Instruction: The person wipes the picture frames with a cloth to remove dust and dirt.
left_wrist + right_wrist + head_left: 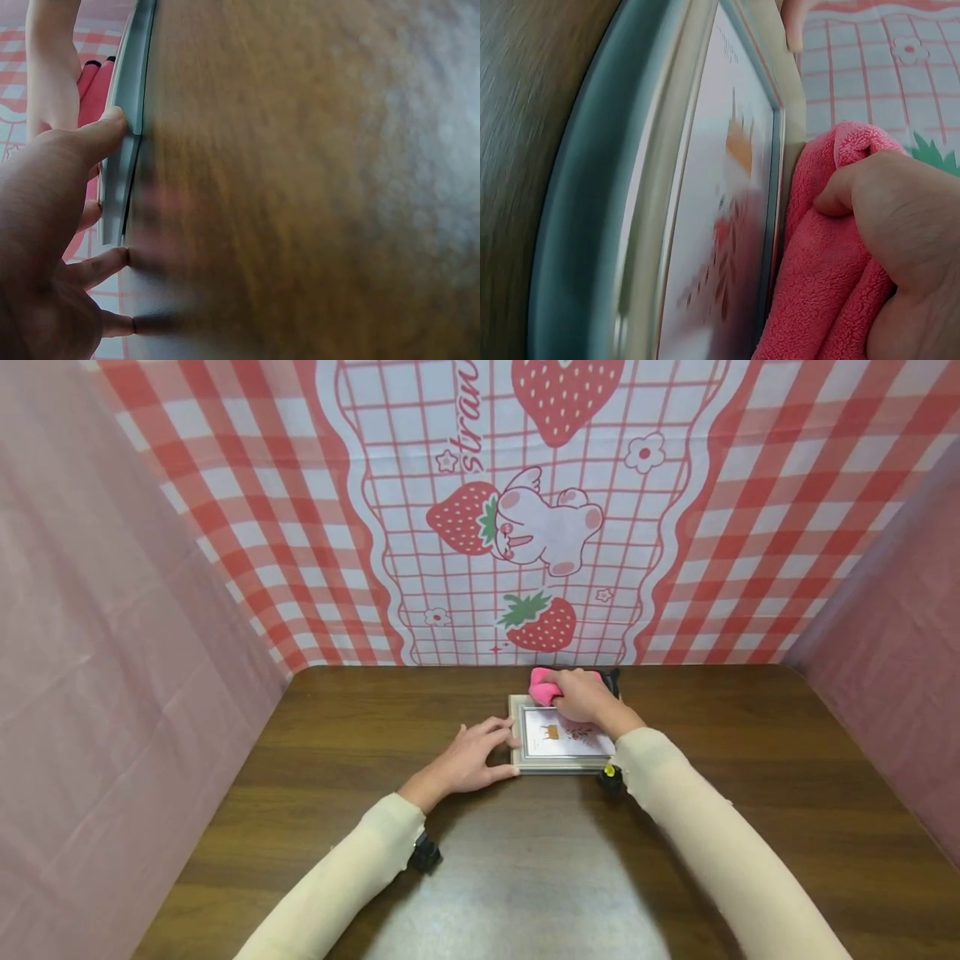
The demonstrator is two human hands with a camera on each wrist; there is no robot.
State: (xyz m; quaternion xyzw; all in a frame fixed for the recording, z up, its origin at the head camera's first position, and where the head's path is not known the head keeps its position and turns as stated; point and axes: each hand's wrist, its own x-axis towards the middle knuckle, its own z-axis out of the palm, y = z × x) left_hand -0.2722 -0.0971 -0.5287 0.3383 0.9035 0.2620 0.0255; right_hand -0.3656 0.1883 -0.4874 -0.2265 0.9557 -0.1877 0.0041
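Note:
A picture frame (562, 766) with a pale, silvery border lies flat on the wooden table, a small printed picture (735, 195) inside it. My left hand (474, 755) rests at its left edge; in the left wrist view the thumb (105, 135) touches the frame's side and the other fingers spread past its corner. My right hand (585, 697) grips a folded pink cloth (817, 247) against the frame's far border. The cloth's plush texture shows in the right wrist view. The far right corner of the frame is hidden by my right hand and forearm.
A brown wood-grain table (360, 718) carries everything. Behind it hangs a red-and-white strawberry-print cloth (540, 510), with plain pink curtains (112, 652) at both sides. Something black (612, 681) sits just beyond my right hand.

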